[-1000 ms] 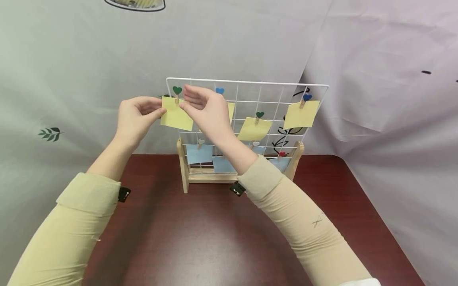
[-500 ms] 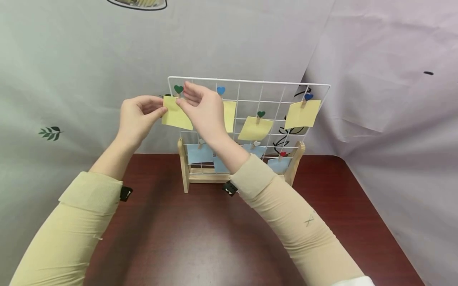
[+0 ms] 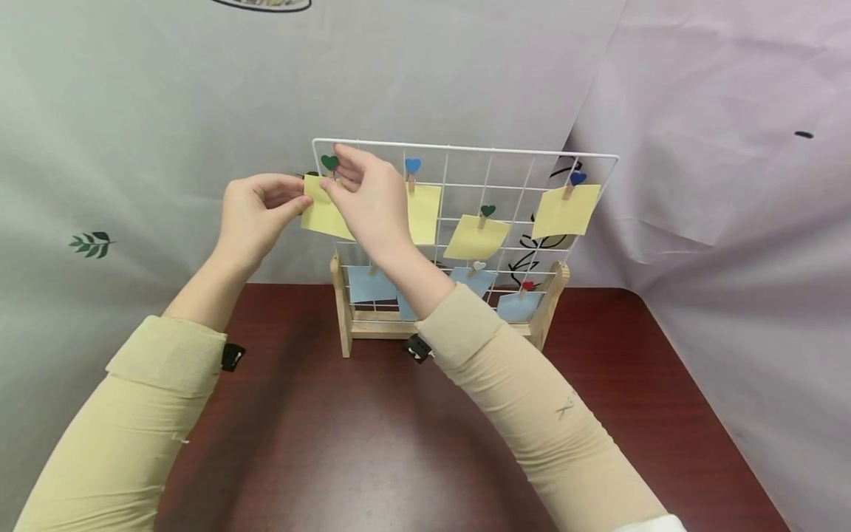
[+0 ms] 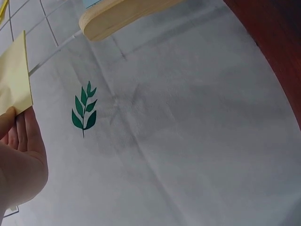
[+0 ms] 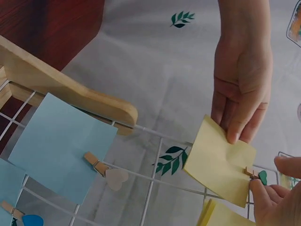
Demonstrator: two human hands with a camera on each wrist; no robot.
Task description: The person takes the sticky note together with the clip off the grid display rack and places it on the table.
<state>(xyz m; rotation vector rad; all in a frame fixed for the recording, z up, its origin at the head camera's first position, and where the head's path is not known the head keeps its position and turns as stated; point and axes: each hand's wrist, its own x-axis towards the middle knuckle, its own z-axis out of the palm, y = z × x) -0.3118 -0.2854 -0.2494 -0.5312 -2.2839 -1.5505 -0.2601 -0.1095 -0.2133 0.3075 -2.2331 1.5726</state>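
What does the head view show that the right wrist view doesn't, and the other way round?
Only the head view: the red heart clip, the dark blue heart clip and the sleeves.

Only the right wrist view: the blue heart peg on a blue note; the right forearm seems to hide that peg from the head camera.

Both: the left hand pinching a yellow note, the right hand by its green heart clip, and the wooden stand.

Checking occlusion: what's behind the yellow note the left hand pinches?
White wire grid and grey backdrop show around the yellow note. The left hand has fingers behind its edge, ends hidden. Whatever else sits directly behind is covered.
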